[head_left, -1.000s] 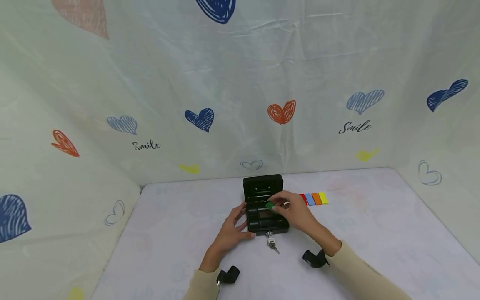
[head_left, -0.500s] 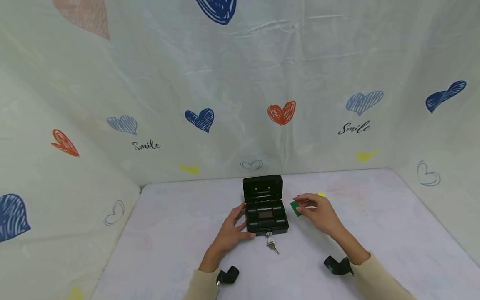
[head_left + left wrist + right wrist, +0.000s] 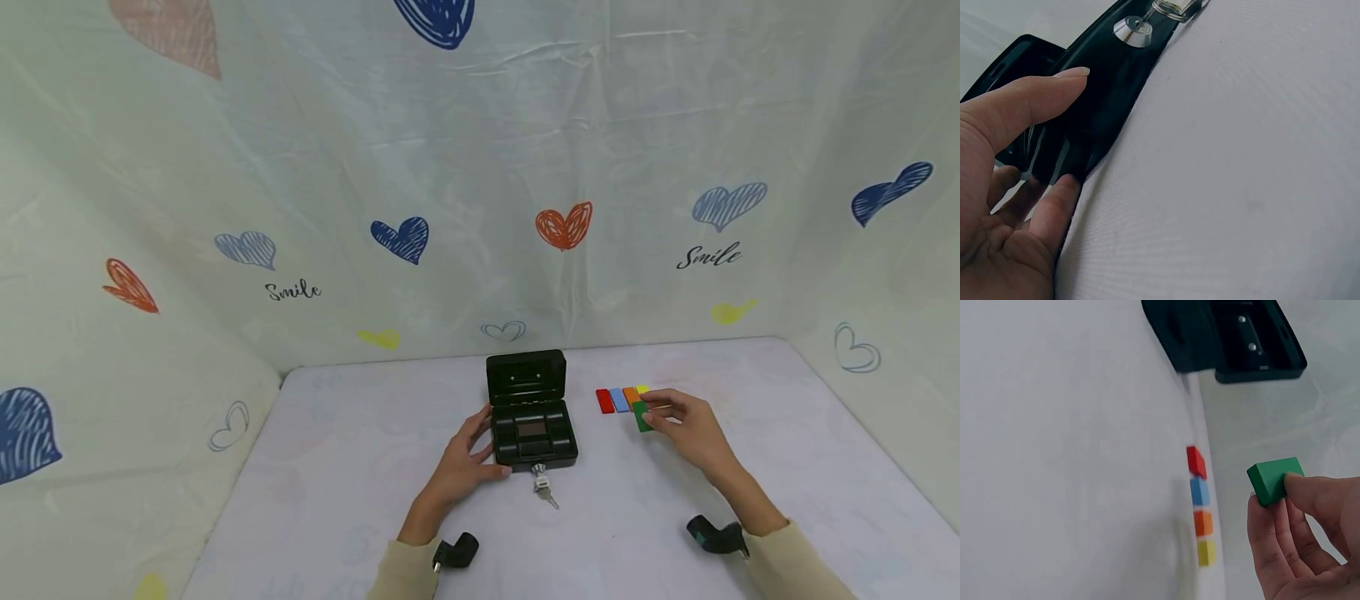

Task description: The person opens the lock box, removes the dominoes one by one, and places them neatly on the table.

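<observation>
A black cash box (image 3: 534, 460) stands with its lid (image 3: 525, 375) raised, and its inner tray (image 3: 532, 427) shows. My left hand (image 3: 459, 467) grips the box's left front corner, thumb along the front face and fingers curled at the side; the left wrist view shows the thumb beside the silver lock (image 3: 1134, 31). Between thumb and fingertips, my right hand (image 3: 692, 429) pinches a green block (image 3: 1275, 478) above the table, right of the box. Close by lie a red block (image 3: 604, 401), a blue block (image 3: 618, 400), an orange block (image 3: 631, 395) and a partly covered yellow block (image 3: 642, 389) in a row.
Keys (image 3: 546, 492) hang from the lock at the box's front. The white-covered table (image 3: 337, 500) runs back to a pale curtain (image 3: 450, 292) printed with hearts. A black wrist camera (image 3: 459, 550) sits on the left forearm, another camera (image 3: 716, 535) on the right.
My right hand has carried the green block out from over the box to the right, near the row of coloured blocks. My left hand stays on the box.
</observation>
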Tool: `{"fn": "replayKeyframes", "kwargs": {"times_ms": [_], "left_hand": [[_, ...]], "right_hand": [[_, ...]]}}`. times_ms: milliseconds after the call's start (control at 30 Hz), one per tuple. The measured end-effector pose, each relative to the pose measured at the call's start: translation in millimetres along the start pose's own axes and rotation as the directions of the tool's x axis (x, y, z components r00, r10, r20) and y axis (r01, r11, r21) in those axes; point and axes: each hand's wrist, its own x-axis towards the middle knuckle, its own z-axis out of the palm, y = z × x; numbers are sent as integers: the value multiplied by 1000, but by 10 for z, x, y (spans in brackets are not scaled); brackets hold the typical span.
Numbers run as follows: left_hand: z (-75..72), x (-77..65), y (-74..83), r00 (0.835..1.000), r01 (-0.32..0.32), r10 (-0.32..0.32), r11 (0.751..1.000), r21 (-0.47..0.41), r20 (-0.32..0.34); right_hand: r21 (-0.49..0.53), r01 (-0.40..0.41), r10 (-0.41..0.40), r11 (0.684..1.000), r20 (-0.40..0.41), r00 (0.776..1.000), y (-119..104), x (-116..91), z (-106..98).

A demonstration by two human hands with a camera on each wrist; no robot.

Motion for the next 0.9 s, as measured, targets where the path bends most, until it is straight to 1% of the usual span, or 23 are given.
{"fn": "replayKeyframes", "kwargs": {"times_ms": [267, 467, 733, 900], "left_hand": [[4, 1, 12, 1000, 9, -9, 1000, 6, -5], [7, 6, 4, 1000, 15, -15, 1000, 10, -8], [-2, 8, -6, 1000, 18, -18, 1000, 7, -4], [4, 1, -4, 1000, 25, -25, 1000, 11, -10]], "right_hand": [[-22, -85, 84, 996, -30, 996, 181, 12, -188], [-36, -128, 127, 991, -28, 991, 280, 81, -285], [-69, -166, 165, 984, -19, 986, 383, 184, -317], [-107, -155, 153, 982, -23, 988, 435, 252, -308]]}}
